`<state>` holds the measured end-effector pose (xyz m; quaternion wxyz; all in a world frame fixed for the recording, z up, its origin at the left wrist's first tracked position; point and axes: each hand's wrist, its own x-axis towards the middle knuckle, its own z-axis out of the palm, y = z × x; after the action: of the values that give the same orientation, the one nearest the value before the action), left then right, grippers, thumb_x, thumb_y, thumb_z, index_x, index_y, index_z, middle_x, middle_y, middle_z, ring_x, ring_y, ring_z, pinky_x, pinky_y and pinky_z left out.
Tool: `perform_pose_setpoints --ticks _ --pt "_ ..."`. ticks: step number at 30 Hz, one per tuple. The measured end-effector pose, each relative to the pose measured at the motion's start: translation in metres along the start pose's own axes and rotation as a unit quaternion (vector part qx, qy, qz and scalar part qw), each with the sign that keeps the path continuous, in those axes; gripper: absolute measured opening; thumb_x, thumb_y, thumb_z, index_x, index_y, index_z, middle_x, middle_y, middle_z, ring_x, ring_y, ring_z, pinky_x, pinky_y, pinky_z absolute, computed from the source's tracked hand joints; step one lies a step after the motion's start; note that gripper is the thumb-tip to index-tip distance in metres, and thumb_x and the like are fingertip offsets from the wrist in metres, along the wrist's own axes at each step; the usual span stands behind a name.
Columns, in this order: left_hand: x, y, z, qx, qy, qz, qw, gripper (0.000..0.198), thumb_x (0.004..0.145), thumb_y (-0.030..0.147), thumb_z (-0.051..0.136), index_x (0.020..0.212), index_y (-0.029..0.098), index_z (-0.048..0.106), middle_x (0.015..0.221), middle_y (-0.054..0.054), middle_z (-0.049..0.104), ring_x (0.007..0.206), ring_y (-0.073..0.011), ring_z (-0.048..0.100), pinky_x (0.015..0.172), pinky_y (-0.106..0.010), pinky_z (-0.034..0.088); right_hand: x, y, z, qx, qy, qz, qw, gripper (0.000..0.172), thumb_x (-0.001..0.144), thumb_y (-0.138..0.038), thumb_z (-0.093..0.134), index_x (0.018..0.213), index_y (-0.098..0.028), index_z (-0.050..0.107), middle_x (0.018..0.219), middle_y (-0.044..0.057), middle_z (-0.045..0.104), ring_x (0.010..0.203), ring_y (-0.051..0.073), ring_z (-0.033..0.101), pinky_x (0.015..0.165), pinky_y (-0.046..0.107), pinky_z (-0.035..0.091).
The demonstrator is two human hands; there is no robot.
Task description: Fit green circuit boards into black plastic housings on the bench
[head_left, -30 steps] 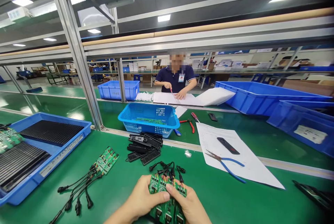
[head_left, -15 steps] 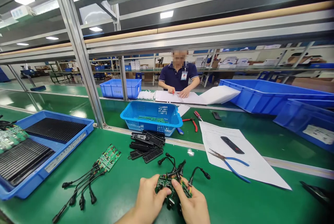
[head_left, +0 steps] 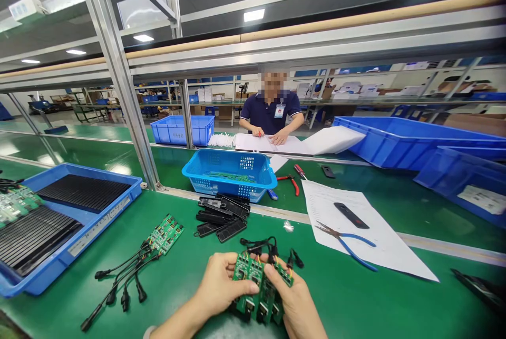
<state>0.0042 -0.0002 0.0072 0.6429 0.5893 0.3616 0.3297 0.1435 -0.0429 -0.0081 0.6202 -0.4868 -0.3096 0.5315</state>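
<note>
Both hands grip a green circuit board assembly with black leads point(head_left: 261, 286) above the green bench point(head_left: 356, 302). The left hand point(head_left: 219, 289) and right hand point(head_left: 294, 304) have fingers clamped on its edges, thumbs on top. Beyond the fingers lie black plastic housings point(head_left: 221, 215).

A green workbench point(head_left: 356, 297) carries a wired circuit board point(head_left: 164, 234), a pile of black casings point(head_left: 222, 216), a blue tray point(head_left: 59, 223) at left, a blue basket point(head_left: 230, 173), and a paper sheet point(head_left: 356, 228) bearing blue-handled pliers point(head_left: 348, 241).
</note>
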Motion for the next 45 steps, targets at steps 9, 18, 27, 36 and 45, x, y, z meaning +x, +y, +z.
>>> perform_pose_setpoints --ticks 9,18,27,36,45 --pt "-0.001 0.011 -0.007 0.081 -0.034 -0.021 0.996 0.040 0.066 0.038 0.069 0.057 0.019 0.035 0.053 0.010 0.027 0.050 -0.0049 0.020 0.045 -0.021 0.016 -0.005 0.011 0.003 -0.058 -0.021 -0.033 0.998 0.041 0.071 -0.046 0.073 0.096 -0.014 0.072 0.095 0.012 0.072 0.095 0.031 0.063 0.088 0.041 0.049" --pt "-0.002 0.006 -0.002 0.025 -0.012 -0.058 0.998 0.027 0.058 0.021 0.072 0.080 0.009 0.064 0.052 0.011 0.029 0.048 -0.0049 0.021 0.046 -0.020 0.018 -0.004 0.014 0.000 -0.164 0.001 -0.128 0.978 0.030 0.073 -0.042 0.071 0.086 -0.015 0.074 0.083 0.008 0.074 0.077 0.024 0.067 0.071 0.027 0.054" --pt "-0.002 -0.004 0.019 0.013 0.072 -0.004 0.997 0.014 0.058 0.015 0.069 0.071 0.012 0.070 0.053 0.004 0.057 0.051 -0.0094 0.049 0.050 -0.019 0.037 -0.005 0.014 -0.010 -0.274 0.048 -0.212 0.937 0.026 0.078 -0.043 0.064 0.077 -0.017 0.070 0.074 0.006 0.073 0.068 0.023 0.068 0.064 0.024 0.052" --pt "0.004 0.005 0.037 0.098 0.094 0.024 0.990 0.025 0.061 0.014 0.064 0.084 0.014 0.073 0.063 0.000 0.069 0.064 -0.0162 0.063 0.056 -0.021 0.046 -0.002 0.009 -0.021 -0.297 0.093 -0.231 0.922 0.032 0.078 -0.047 0.058 0.083 -0.018 0.069 0.083 0.010 0.075 0.076 0.027 0.068 0.069 0.030 0.048" --pt "0.003 0.020 0.049 0.304 0.142 0.042 0.941 0.016 0.074 0.019 0.056 0.079 0.012 0.070 0.056 0.001 0.058 0.053 -0.0135 0.051 0.051 -0.023 0.035 0.004 0.000 -0.016 -0.217 0.090 -0.195 0.952 0.041 0.074 -0.053 0.061 0.088 -0.015 0.068 0.085 0.012 0.073 0.079 0.028 0.065 0.075 0.035 0.046"
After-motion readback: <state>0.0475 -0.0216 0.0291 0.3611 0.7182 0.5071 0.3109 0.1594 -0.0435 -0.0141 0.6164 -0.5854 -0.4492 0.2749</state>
